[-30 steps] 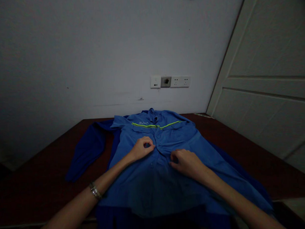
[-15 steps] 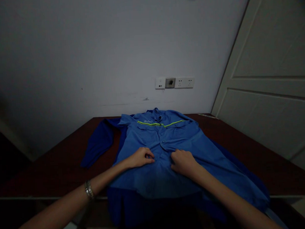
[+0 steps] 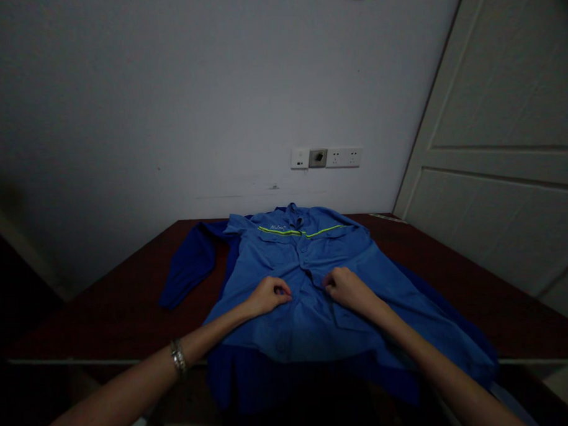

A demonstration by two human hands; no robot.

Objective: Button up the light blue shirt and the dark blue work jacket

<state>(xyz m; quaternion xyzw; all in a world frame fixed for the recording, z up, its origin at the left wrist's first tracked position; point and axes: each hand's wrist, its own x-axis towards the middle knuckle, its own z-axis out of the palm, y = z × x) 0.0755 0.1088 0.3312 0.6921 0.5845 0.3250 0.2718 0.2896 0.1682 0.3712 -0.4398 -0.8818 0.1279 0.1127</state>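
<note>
A light blue work shirt point(image 3: 276, 253) lies front up, collar toward the wall, with a yellow-green stripe across its chest. Darker blue cloth point(image 3: 188, 269) shows beneath it, with a sleeve out to the left and a lower edge hanging over the table front. My left hand point(image 3: 269, 295) is closed in a pinch on the shirt front, left of the button line. Across from it, my right hand point(image 3: 346, 287) grips the shirt's front edge, slightly raised, below a fastened-looking button. The fingertips of my right hand are partly hidden.
The dark red table point(image 3: 114, 306) reaches the wall at the back. Wall sockets point(image 3: 326, 158) sit above its far edge. A white panelled door point(image 3: 497, 168) stands at the right.
My right hand has moved slightly up and away with the shirt's front edge, opening a fold beside the button line. My left hand stays almost in place. The view has shifted a little.
</note>
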